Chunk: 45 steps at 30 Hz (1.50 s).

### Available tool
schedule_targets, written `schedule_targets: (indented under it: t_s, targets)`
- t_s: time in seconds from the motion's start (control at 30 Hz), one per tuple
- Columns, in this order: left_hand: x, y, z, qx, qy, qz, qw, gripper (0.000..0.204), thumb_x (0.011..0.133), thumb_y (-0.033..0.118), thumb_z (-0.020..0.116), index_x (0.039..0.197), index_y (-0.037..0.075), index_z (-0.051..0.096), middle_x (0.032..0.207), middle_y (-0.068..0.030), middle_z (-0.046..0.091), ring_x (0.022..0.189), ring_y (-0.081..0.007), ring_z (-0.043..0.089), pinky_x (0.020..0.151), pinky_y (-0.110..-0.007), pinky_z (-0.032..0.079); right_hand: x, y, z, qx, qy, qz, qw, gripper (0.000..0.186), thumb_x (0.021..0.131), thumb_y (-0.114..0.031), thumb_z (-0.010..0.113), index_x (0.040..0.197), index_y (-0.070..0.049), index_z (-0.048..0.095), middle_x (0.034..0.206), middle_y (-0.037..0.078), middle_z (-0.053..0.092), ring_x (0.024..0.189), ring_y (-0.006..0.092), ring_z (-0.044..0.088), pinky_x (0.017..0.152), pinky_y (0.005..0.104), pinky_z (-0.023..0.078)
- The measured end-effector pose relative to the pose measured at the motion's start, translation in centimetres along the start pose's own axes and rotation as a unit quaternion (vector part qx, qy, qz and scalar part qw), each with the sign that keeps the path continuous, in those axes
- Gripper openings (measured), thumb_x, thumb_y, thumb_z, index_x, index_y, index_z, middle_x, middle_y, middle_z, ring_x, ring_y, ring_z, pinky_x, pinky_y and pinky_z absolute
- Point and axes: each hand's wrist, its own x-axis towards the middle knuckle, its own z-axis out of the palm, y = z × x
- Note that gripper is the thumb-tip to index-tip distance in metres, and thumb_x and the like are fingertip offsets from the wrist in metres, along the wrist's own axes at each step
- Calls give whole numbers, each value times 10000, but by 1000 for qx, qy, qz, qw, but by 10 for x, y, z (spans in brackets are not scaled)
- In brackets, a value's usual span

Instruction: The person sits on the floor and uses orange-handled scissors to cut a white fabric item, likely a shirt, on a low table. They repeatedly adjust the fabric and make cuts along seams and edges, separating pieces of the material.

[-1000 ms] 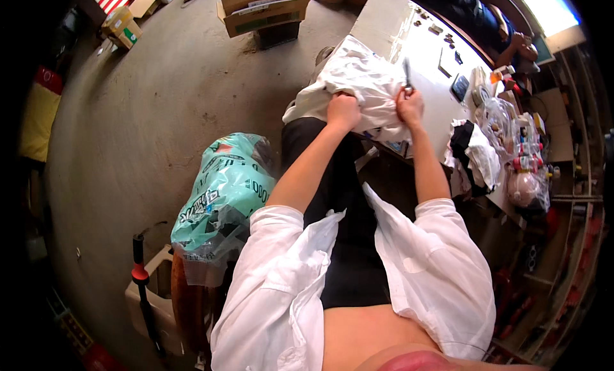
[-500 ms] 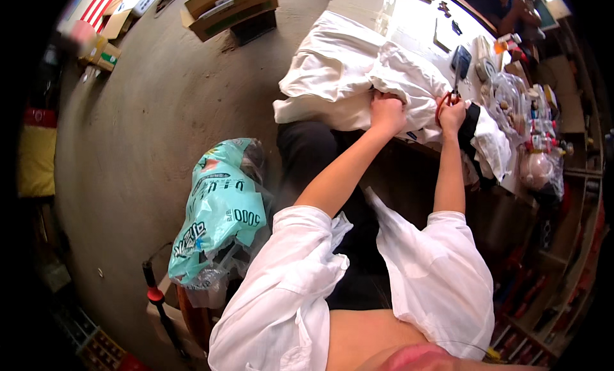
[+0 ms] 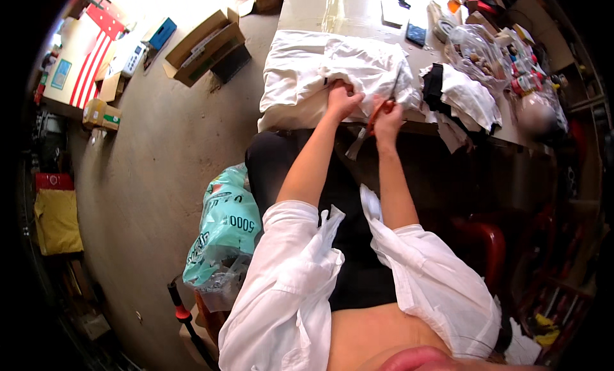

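Cloth [image 3: 304, 61] across table [image 3: 307, 14], grey floor [image 3: 160, 179] beside

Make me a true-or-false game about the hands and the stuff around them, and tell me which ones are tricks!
1. The right hand holds red-handled scissors. True.
2. The left hand wears a glove. False: it is bare, with its fingers at the white cloth.
3. The green plastic bag sits on the table. False: it is off the table, on the person's left.
4. A black and white cloth pile lies right of the scissors. True.
5. The open cardboard box is right of the table. False: it is left.
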Motion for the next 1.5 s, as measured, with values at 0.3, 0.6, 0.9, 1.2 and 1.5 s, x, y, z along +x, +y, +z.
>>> schedule_targets:
  t_s: [0.3,0.6,0.9,1.2,1.5]
  targets:
    - [-38,65,-21,-238,-54,-236,941,299,793,268,665,913,0,610,848,-45,603,774,-126,541,700,-282,427,-21,-25,10,375,-39,285,881,222,797,-138,712,903,-9,567,768,54,587,648,195,586,514,316,492]
    - [-43,46,-32,-451,20,-311,837,311,837,346,642,920,52,580,764,-56,604,736,-199,618,662,-325,519,3,1,-10,383,-25,219,897,239,744,76,673,957,29,576,917,110,624,803,243,634,676,355,533]
    - [-4,39,-36,-447,33,-427,785,356,810,352,639,998,56,573,792,-118,626,662,-273,612,536,-434,498,9,-24,-38,380,-32,181,907,260,750,94,659,971,1,559,911,97,612,779,238,625,663,333,513]
    - [16,47,-48,-278,43,-384,879,139,781,145,668,813,33,593,641,-39,510,533,-194,498,488,-333,444,-7,-27,-57,348,-39,161,923,238,733,63,701,912,18,551,832,77,602,709,193,611,628,301,504]
    - [0,-4,-96,-323,-27,-380,866,172,852,217,653,906,66,591,841,-45,605,707,-177,579,673,-310,501,-30,-20,-44,282,2,126,951,392,703,-45,777,974,-4,497,793,26,558,658,124,552,588,253,443]
